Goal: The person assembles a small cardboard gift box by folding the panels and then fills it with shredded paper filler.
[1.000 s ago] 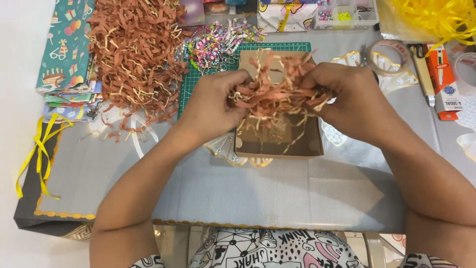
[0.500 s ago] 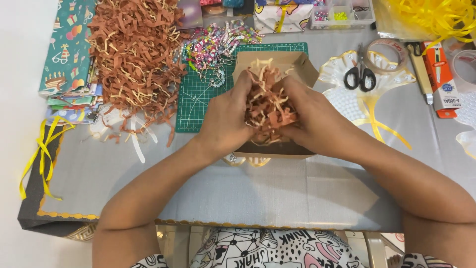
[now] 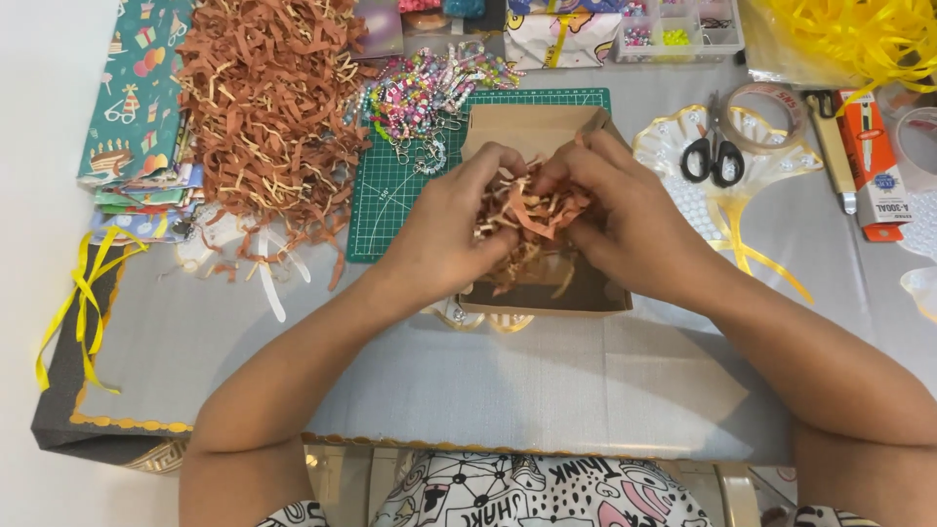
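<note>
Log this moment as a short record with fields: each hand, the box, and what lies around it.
Left hand: grips brown shredded paper over the box
Right hand: grips the same bundle from the other side
Cardboard box: open, on the grey table, partly on the green cutting mat
Shred pile: large, left of the mat
Bead chains: at the mat's top edge
Scissors: right of the box, on a pale fan-shaped tray
Yellow ribbon: at the table's left edge

A grey cloth-covered table (image 3: 547, 390) stands on a pale floor (image 3: 29, 244) in even light.
</note>
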